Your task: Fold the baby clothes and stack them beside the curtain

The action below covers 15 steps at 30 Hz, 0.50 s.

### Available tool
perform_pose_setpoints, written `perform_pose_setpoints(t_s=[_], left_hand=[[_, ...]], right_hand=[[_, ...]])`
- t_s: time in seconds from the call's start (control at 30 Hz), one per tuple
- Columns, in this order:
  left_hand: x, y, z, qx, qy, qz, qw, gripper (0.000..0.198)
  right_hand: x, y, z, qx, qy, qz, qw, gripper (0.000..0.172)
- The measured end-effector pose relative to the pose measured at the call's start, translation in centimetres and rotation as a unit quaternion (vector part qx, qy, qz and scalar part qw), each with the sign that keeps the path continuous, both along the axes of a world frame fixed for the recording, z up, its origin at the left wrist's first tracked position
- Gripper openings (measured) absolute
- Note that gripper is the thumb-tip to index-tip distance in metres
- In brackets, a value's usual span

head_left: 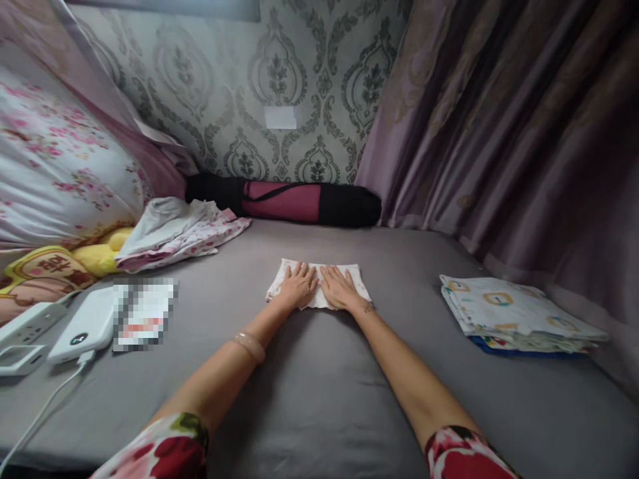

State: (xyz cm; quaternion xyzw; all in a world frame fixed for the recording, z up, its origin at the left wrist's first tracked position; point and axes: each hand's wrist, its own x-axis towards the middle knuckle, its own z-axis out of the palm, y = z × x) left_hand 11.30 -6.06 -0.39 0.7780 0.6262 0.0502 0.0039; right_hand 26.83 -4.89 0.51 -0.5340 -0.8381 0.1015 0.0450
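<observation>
A small folded white cloth (315, 301) with a faint pattern lies on the grey sheet (319, 399), in the middle of the head view. My left hand (298, 285) rests flat on its left half, fingers stretched forward. On the right half, my right hand (339, 287) presses down with the palm flat and the fingers extended. Both hands are side by side, thumbs close together, and neither grips the cloth. What kind of cloth it is I cannot tell, as the hands cover much of it.
At right is a stack of folded printed cloths (504, 306). Loose clothes (184, 233), a yellow plush toy (100, 256), a white power bank (87, 322) with a cable and a power strip (34, 326) lie left. A long black-and-maroon bag (284, 201) lies along the wall.
</observation>
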Motion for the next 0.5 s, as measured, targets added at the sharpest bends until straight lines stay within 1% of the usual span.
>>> perform_pose_setpoints(t_s=[0.1,0.2,0.27,0.4,0.5], left_hand=[[-0.6,0.4,-0.3,0.034,0.001,0.018,0.999,0.054],[-0.9,0.7,-1.0,0.009,-0.005,0.017,1.0,0.055],[-1.0,0.9,-1.2,0.009,-0.009,0.015,1.0,0.054],[-1.2,0.9,-1.0,0.009,-0.01,0.006,1.0,0.053],[-1.8,0.8,-0.7,0.02,-0.011,0.01,1.0,0.052]], right_hand=[[0.5,0.3,-0.2,0.031,0.007,-0.018,0.999,0.057],[0.6,0.4,-0.7,0.018,0.005,-0.02,1.0,0.056],[0.5,0.5,-0.9,0.012,0.005,-0.023,1.0,0.056],[0.6,0.5,-0.5,-0.003,0.004,-0.021,1.0,0.056],[1.5,0.6,-0.4,0.014,0.008,-0.027,1.0,0.056]])
